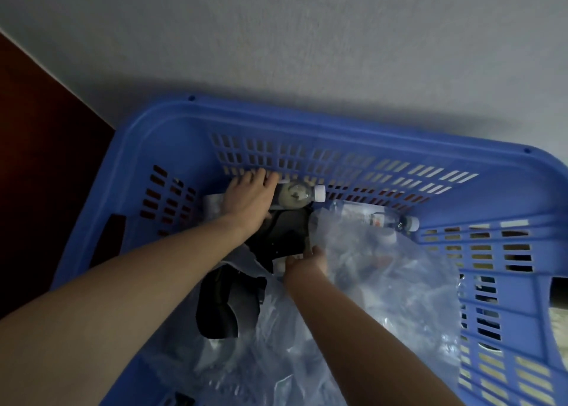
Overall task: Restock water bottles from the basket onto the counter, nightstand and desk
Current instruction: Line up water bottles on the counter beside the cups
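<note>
A blue plastic basket [172, 147] fills the view. A clear water bottle [296, 194] with a white cap lies against its far wall. My left hand [247, 201] lies across this bottle's middle, fingers curled over it and thumb below. A second water bottle [395, 221], also white-capped, lies at the far right, partly under clear plastic wrap [384, 282]. My right hand [307, 259] reaches down between a black item [276, 236] and the wrap. Its fingertips are hidden, so what it holds is unclear.
A second dark item [224, 307] lies in the basket's middle. Crumpled clear plastic covers the near and right part of the basket floor. A pale wall [307, 37] stands right behind the basket, and a dark brown surface [37, 159] is at the left.
</note>
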